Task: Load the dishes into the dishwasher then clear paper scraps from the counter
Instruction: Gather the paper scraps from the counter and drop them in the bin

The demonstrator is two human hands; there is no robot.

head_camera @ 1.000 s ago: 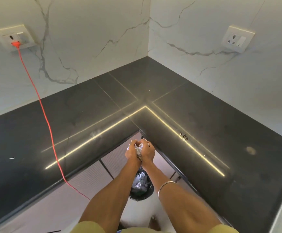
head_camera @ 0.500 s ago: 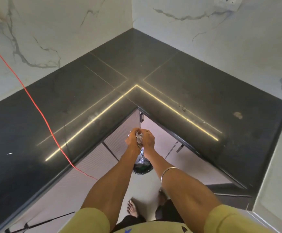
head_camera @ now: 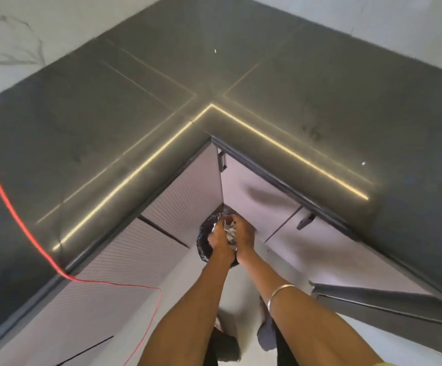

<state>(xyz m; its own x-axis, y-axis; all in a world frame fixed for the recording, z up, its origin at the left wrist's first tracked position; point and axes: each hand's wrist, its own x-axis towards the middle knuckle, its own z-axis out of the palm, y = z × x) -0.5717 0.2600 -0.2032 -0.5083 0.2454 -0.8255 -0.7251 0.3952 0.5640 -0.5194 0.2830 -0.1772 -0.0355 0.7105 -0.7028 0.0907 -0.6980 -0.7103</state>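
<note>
Nearest me, both forearms reach down and forward from the bottom of the view, a silver bangle (head_camera: 280, 294) on the right wrist. Below them I glimpse feet on the pale floor (head_camera: 188, 281), blurred. A red cable (head_camera: 19, 220) drops off the tabletop's edge at left and trails down past the cabinet fronts (head_camera: 183, 191).

Further out, the left hand (head_camera: 218, 240) and right hand (head_camera: 243, 235) meet, each grip curled and pinching the same wad of crumpled paper scraps (head_camera: 229, 229) between them. That wad sits directly over the mouth of a small bin lined with a black bag (head_camera: 204, 247), tucked into the inner corner where the two runs of cabinets meet. The hands cover most of the bin's opening, so I can't tell what lies inside. To the right, a dark door or drawer panel (head_camera: 388, 302) juts out low, well apart from the hands.

Beyond, the dark L-shaped tabletop (head_camera: 307, 83) wraps the corner, with a bright strip of light reflected along its front and a couple of tiny pale specks (head_camera: 363, 163) on it. White marbled wall (head_camera: 16, 35) sits at the very back.

Against half a second ago, the view has tipped lower: the wall sockets are out of sight, the hands have dropped from tabletop-edge height down to the bin, and the paper is now at its mouth rather than above it.
</note>
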